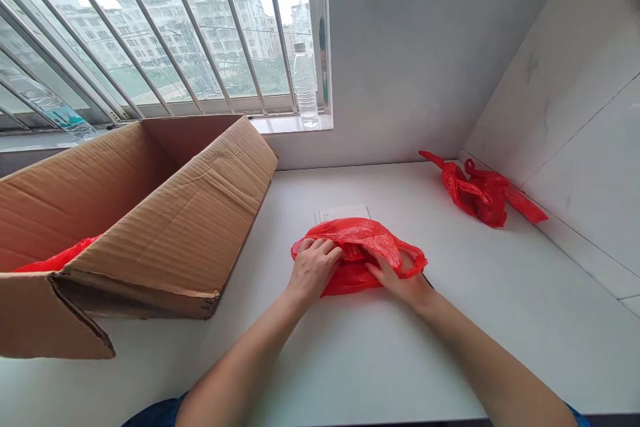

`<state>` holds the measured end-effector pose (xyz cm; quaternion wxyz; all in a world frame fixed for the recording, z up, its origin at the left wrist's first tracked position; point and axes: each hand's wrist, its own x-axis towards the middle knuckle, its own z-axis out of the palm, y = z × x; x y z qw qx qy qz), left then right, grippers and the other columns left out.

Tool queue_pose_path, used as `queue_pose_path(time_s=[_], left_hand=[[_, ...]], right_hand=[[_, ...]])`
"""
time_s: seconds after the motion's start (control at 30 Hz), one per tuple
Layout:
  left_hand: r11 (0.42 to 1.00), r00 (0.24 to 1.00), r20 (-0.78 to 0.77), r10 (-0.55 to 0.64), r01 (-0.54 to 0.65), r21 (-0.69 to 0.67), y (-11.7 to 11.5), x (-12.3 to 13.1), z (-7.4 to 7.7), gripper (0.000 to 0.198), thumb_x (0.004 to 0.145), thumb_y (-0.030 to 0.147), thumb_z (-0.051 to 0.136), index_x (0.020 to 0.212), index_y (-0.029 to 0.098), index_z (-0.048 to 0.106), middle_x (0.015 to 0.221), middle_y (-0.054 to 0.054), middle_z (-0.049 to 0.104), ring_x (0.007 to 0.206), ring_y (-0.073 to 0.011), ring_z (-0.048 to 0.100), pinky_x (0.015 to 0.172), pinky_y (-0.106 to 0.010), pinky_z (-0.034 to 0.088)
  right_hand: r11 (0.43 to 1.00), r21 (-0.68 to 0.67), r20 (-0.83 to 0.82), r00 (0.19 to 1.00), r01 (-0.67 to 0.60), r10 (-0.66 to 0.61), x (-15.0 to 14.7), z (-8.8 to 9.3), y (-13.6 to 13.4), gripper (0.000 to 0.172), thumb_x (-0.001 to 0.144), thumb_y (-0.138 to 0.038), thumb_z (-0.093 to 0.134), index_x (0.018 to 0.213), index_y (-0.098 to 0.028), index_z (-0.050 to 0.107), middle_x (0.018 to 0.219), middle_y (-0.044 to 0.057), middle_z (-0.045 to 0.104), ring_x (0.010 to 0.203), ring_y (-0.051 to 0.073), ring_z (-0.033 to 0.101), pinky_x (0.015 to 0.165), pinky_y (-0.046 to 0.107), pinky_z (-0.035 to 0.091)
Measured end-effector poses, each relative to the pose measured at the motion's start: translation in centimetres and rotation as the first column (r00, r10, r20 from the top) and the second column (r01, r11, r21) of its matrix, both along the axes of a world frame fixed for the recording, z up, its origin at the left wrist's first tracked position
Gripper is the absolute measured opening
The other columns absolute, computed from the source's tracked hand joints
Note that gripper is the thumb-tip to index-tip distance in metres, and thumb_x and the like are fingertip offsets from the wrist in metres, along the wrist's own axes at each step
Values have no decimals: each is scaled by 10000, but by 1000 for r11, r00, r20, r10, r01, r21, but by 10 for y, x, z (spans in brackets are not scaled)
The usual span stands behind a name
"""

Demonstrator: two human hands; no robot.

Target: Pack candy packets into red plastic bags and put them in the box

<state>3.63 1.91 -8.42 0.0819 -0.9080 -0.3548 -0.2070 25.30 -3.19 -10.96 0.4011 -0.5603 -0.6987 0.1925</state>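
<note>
A thin red plastic bag [357, 287] lies crumpled on the white tabletop [370, 360], its mouth facing me. At its left side, my left hand [314, 268] has its fingers curled over the edge of the bag, gripping the plastic. My right hand [400, 280] reaches into the bag's mouth from the right, thumb and forefinger stretched apart. A loop of the red plastic passes over the back of that hand, and its other fingers are hidden. What lies inside the bag cannot be made out.
A large open cardboard box [185, 213] fills the left side, with red plastic [60, 259] inside. Another red bag [480, 193] lies at the back right by the wall. A white socket-like plate [344, 212] sits behind the bag. Clear bottles [305, 87] stand at the barred window.
</note>
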Motion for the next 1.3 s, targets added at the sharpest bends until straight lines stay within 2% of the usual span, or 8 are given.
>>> queue_pose_path(time_s=[0.2, 0.37, 0.63, 0.87, 0.97, 1.07, 1.13, 1.3], left_hand=[[998, 977, 203, -64, 66, -3, -3, -3, 12, 176, 963, 182, 519, 865, 238, 653, 907, -2, 719, 845, -169, 632, 801, -324, 435], [996, 855, 519, -17, 59, -64, -6, -8, 18, 74, 958, 225, 564, 927, 220, 630, 884, -3, 728, 842, -164, 659, 816, -322, 487], [913, 685, 705, 182, 149, -381, -8, -10, 19, 140, 962, 305, 570, 1071, 218, 568, 799, 18, 698, 681, -110, 637, 637, -213, 515], [871, 716, 661, 224, 157, -465, -13, -10, 26, 139, 986, 337, 518, 1066, 232, 561, 799, 22, 684, 693, -115, 613, 667, -217, 494], [894, 807, 552, 208, 72, -442, -11, -14, 25, 149, 1005, 337, 469, 1092, 248, 552, 826, 27, 711, 667, -120, 614, 648, -236, 462], [943, 941, 305, 143, -36, -331, -7, -18, 23, 155, 1007, 311, 455, 1043, 253, 594, 909, 14, 746, 776, -153, 669, 709, -286, 434], [966, 984, 155, 88, -46, -254, -4, -18, 20, 155, 991, 281, 477, 975, 244, 627, 965, 4, 753, 861, -176, 687, 793, -329, 418], [984, 996, -35, 83, -87, -155, -4, -15, 17, 149, 930, 283, 573, 1046, 249, 660, 1112, -29, 723, 956, -218, 663, 863, -397, 376]], right_hand=[[999, -16, -61, 997, -51, 50, 4, 6, 1, 252, 856, -267, 579, 1094, -273, 661, 1072, 22, 719, 1030, 248, 683, 892, 443, 593], [998, -36, -232, 972, -45, 35, -4, 34, -3, 160, 915, -320, 570, 992, -306, 710, 996, 11, 748, 973, 242, 713, 831, 395, 618], [884, -303, -654, 752, -357, 80, -10, 45, 1, 359, 920, -505, 603, 1208, -303, 675, 1148, 47, 741, 1021, 243, 729, 884, 387, 630], [889, -307, -705, 709, -339, 27, -12, 69, -11, 306, 875, -504, 660, 1087, -291, 720, 1058, 39, 752, 980, 251, 725, 895, 417, 607], [928, -273, -625, 780, -254, 29, -12, 67, -13, 233, 896, -467, 630, 1026, -296, 718, 948, 32, 745, 867, 239, 728, 782, 393, 627], [993, -112, -370, 929, -22, -21, -11, 56, -10, 163, 920, -394, 577, 907, -271, 683, 761, 19, 686, 696, 217, 681, 653, 361, 598], [993, 65, -195, 977, 103, -88, -9, 49, -7, 120, 903, -333, 569, 879, -250, 652, 747, 26, 662, 696, 225, 658, 662, 374, 576], [973, 199, -177, 981, 117, -81, -6, 44, -1, 126, 890, -250, 534, 941, -244, 649, 842, 37, 683, 831, 244, 664, 739, 388, 575]])
